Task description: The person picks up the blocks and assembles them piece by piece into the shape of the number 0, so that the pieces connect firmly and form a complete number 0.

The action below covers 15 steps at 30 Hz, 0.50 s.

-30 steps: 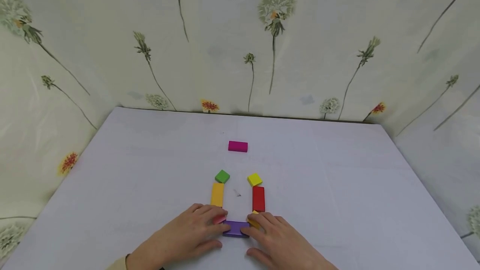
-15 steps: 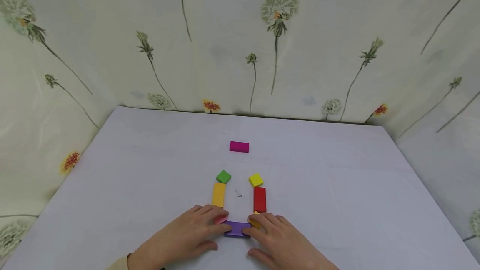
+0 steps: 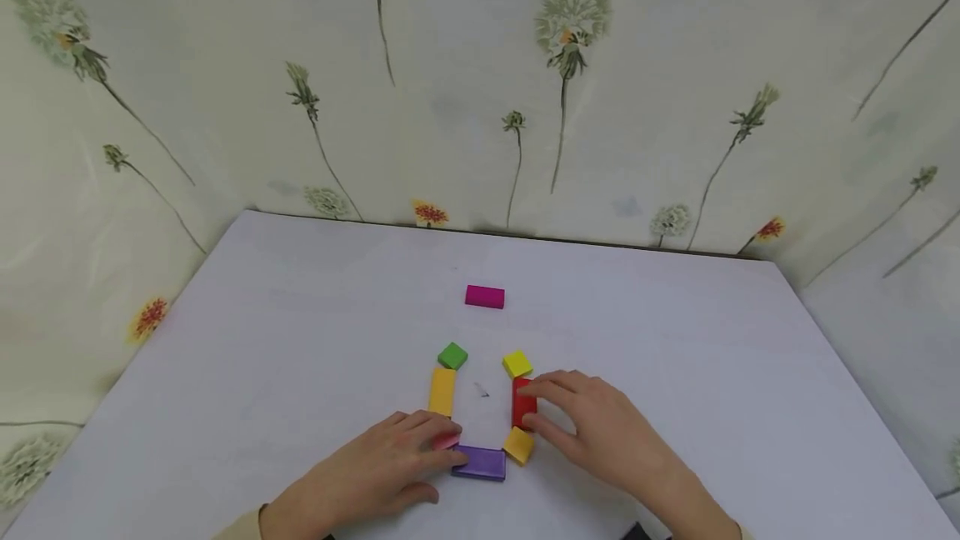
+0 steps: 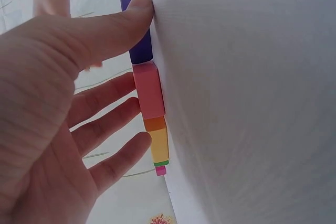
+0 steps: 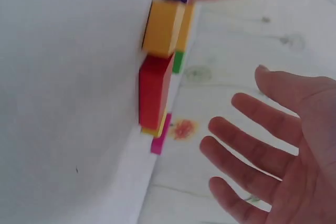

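My left hand [image 3: 382,461] rests at the near left corner of a U-shaped layout of blocks, its fingers extended and relaxed. Its fingertips touch the pink block [image 4: 149,90] and overlap the left end of the purple block [image 3: 486,463]. To the right, my right hand [image 3: 596,427] is held over the red block [image 5: 152,87], thumb and fingers spread, holding nothing. A square orange block [image 3: 518,446] stands turned at the purple block's right end. Along the left side runs a yellow-orange block [image 3: 442,392] with a green block [image 3: 452,356] beyond it; a bright yellow block [image 3: 517,363] caps the red one.
Farther back, a magenta block [image 3: 484,297] lies alone on the white tabletop [image 3: 337,315]. Behind the table's far edge hangs a cloth [image 3: 450,65] printed with dandelions. A small dark mark [image 3: 482,390] shows inside the U.
My right hand has lifted off the purple and orange blocks and moved right and forward over the red block, uncovering the orange one. The left hand stays; the view has shifted slightly.
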Each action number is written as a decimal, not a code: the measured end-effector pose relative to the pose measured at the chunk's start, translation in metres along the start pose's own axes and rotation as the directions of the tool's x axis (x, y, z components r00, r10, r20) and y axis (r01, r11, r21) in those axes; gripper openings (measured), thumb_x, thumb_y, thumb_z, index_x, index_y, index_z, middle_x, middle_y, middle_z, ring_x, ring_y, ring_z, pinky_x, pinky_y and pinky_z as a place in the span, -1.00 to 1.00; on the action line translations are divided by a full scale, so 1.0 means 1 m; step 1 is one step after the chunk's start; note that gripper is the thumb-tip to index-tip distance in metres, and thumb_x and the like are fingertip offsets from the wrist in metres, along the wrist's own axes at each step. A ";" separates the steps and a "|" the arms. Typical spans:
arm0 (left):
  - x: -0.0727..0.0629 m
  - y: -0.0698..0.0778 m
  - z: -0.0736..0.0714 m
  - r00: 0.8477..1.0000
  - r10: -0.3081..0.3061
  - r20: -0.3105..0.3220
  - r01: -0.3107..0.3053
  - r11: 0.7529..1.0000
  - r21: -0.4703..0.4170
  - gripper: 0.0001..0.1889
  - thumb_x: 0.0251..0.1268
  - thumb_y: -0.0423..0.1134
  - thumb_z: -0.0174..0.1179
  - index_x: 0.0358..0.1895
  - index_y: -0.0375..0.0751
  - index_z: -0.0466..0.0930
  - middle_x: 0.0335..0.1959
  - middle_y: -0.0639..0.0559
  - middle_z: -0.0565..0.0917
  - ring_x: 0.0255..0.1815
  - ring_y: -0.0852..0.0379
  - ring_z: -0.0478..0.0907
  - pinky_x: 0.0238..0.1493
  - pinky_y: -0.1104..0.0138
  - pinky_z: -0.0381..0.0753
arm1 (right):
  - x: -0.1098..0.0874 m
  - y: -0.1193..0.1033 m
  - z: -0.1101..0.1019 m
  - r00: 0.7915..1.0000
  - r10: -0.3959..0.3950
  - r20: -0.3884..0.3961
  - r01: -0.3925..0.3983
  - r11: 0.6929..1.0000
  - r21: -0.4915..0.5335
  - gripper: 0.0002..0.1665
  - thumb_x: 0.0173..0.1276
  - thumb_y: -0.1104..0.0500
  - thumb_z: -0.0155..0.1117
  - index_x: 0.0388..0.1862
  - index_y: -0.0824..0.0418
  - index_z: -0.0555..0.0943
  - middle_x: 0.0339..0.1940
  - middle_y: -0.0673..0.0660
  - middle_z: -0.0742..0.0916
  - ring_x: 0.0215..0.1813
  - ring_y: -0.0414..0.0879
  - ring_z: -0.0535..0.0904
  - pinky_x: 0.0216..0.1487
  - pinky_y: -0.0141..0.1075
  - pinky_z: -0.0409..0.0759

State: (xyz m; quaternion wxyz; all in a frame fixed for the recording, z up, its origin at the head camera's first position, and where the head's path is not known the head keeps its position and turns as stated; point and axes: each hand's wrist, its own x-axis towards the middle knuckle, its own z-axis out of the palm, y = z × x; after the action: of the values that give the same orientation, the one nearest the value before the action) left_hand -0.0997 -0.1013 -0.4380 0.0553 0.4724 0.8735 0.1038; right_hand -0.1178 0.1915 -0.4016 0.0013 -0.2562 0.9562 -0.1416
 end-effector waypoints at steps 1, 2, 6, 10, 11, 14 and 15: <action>0.000 0.000 0.001 1.000 0.001 -0.001 -0.001 1.000 0.001 -0.53 0.25 0.04 0.32 0.23 0.23 0.53 0.25 0.12 0.47 0.24 0.11 0.39 0.16 0.17 0.47 | 0.006 0.004 -0.001 1.000 0.014 -0.012 -0.014 1.000 0.011 -0.61 0.28 -0.12 0.39 0.06 -0.08 0.67 -0.01 -0.09 0.69 0.03 -0.14 0.60 0.03 -0.10 0.60; 0.000 0.000 0.001 1.000 -0.003 0.003 0.003 1.000 0.001 -0.53 0.24 0.04 0.32 0.24 0.23 0.53 0.25 0.13 0.46 0.24 0.11 0.38 0.16 0.17 0.47 | 0.012 0.009 -0.002 0.999 0.025 -0.030 -0.024 0.999 0.026 -0.62 0.28 -0.09 0.39 0.06 -0.06 0.68 -0.03 -0.09 0.70 0.00 -0.14 0.61 -0.01 -0.12 0.62; 0.001 0.000 0.001 1.000 -0.011 0.018 0.011 1.000 -0.003 -0.51 0.24 0.06 0.31 0.26 0.25 0.51 0.27 0.14 0.46 0.25 0.12 0.38 0.17 0.17 0.47 | 0.038 0.026 -0.002 0.993 0.047 -0.107 -0.038 0.996 0.085 -0.65 0.30 -0.01 0.40 0.04 0.02 0.69 -0.13 -0.08 0.72 -0.12 -0.12 0.62 -0.17 -0.22 0.61; 0.001 -0.001 0.000 1.000 -0.009 0.021 0.009 1.000 0.001 -0.50 0.24 0.06 0.32 0.27 0.24 0.51 0.27 0.14 0.46 0.26 0.13 0.38 0.18 0.18 0.47 | 0.062 0.040 0.000 0.987 0.056 -0.150 -0.035 0.990 0.140 -0.65 0.31 0.05 0.38 0.06 0.09 0.69 -0.16 -0.05 0.72 -0.16 -0.10 0.62 -0.23 -0.23 0.57; 0.001 -0.001 0.000 1.000 -0.007 0.018 0.007 1.000 0.003 -0.50 0.24 0.06 0.32 0.27 0.24 0.51 0.27 0.14 0.46 0.25 0.13 0.38 0.17 0.18 0.47 | 0.068 0.043 0.001 0.987 0.066 -0.149 -0.043 0.987 0.152 -0.64 0.32 0.05 0.38 0.07 0.10 0.68 -0.16 -0.03 0.72 -0.16 -0.09 0.62 -0.23 -0.23 0.57; 0.000 -0.002 0.000 1.000 -0.005 0.012 0.005 1.000 0.013 -0.49 0.23 0.06 0.32 0.27 0.24 0.51 0.27 0.14 0.46 0.24 0.13 0.38 0.17 0.19 0.48 | 0.086 0.050 0.006 0.988 0.093 -0.125 -0.070 0.981 0.182 -0.61 0.34 0.06 0.35 0.12 0.14 0.66 -0.13 0.02 0.71 -0.14 -0.06 0.61 -0.22 -0.22 0.58; 0.000 -0.002 0.000 1.000 -0.005 0.010 0.005 1.000 0.015 -0.49 0.23 0.06 0.32 0.27 0.24 0.51 0.26 0.14 0.45 0.24 0.13 0.38 0.17 0.20 0.48 | 0.092 0.051 0.007 0.988 0.105 -0.113 -0.083 0.979 0.185 -0.59 0.35 0.05 0.34 0.13 0.15 0.65 -0.12 0.04 0.71 -0.13 -0.05 0.61 -0.22 -0.21 0.59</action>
State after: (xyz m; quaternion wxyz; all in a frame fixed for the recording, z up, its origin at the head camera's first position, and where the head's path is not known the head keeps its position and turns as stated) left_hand -0.1010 -0.1027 -0.4388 0.0564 0.4711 0.8752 0.0945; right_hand -0.2221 0.1871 -0.4161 -0.0274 -0.2004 0.9488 -0.2428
